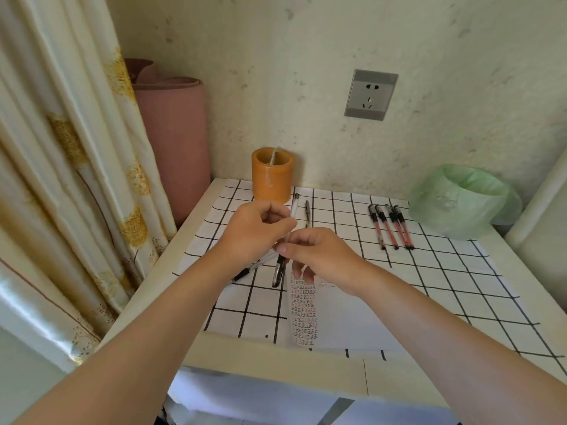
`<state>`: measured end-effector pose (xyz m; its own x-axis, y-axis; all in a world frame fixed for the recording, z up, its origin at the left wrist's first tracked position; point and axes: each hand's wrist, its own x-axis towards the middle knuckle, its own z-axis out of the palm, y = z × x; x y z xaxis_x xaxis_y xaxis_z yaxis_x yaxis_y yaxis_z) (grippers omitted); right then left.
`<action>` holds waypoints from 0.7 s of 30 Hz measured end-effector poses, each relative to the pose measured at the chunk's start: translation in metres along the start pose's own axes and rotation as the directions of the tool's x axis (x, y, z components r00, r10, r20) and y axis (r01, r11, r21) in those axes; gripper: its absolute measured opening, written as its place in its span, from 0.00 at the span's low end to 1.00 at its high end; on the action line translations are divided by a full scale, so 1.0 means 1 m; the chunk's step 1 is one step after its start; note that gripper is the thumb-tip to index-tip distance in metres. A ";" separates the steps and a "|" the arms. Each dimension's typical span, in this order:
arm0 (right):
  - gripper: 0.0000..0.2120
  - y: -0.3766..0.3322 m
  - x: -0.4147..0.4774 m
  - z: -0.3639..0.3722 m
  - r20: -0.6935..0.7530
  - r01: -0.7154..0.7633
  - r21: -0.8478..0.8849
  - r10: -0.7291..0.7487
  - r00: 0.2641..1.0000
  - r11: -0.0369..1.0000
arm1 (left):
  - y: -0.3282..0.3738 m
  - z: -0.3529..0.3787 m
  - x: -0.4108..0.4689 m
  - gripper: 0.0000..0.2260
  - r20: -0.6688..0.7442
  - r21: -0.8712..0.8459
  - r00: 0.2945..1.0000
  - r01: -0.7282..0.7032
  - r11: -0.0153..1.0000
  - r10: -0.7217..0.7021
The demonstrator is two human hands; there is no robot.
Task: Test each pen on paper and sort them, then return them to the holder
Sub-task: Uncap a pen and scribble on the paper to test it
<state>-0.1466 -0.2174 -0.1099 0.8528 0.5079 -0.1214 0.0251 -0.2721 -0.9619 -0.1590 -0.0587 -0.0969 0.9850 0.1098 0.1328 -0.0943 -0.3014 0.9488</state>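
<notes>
Centrally, left hand (254, 230) and right hand (319, 256) both pinched closed on one clear-barrelled pen (293, 210), held above the white scribbled paper (337, 320), orange cylindrical holder (271, 175) behind, four red pens (391, 225) lying right.

Both hands, left (254, 231) and right (319, 256), on one clear pen (293, 210) above the scribbled paper (343, 320).

Both hands (254, 231) seemingly pinched, touching.
</notes>
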 end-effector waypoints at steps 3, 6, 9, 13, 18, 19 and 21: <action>0.09 0.002 -0.001 -0.011 -0.043 -0.003 0.119 0.008 0.999 0.993 | 0.003 0.011 0.004 0.05 0.029 0.068 0.999 -0.017 0.998 0.015; 0.10 0.007 -0.001 -0.028 -0.163 -0.024 0.272 0.071 0.984 0.962 | 0.002 0.020 0.008 0.08 0.142 0.211 0.982 0.091 0.973 -0.123; 0.10 0.014 -0.003 -0.044 -0.250 -0.045 0.380 0.149 0.957 0.924 | 0.003 0.028 0.006 0.09 0.318 0.339 0.916 0.130 0.932 -0.244; 0.11 0.018 -0.007 -0.058 -0.301 -0.121 0.282 0.208 0.931 0.952 | 0.000 0.038 0.008 0.05 0.364 0.388 0.907 0.061 0.919 -0.214; 0.23 0.028 -0.009 -0.070 -0.484 -0.196 -0.526 -0.102 0.869 0.828 | -0.004 0.040 0.015 0.05 0.241 0.606 0.962 -0.048 0.794 -0.125; 0.21 0.031 -0.010 -0.070 -0.486 -0.169 -0.657 -0.242 0.840 0.735 | -0.004 0.041 0.016 0.04 0.238 0.623 0.964 -0.061 0.780 -0.115; 0.11 0.033 -0.011 -0.070 -0.377 -0.027 -0.819 -0.503 0.778 0.572 | -0.005 0.042 0.016 0.06 0.253 0.633 0.964 -0.100 0.768 -0.083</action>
<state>-0.1185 -0.2892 -0.1227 0.8472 0.2241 0.4817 0.4192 -0.8390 -0.3469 -0.1367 -0.0953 -0.1117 0.9938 -0.1088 -0.0235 -0.0795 -0.8416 0.5342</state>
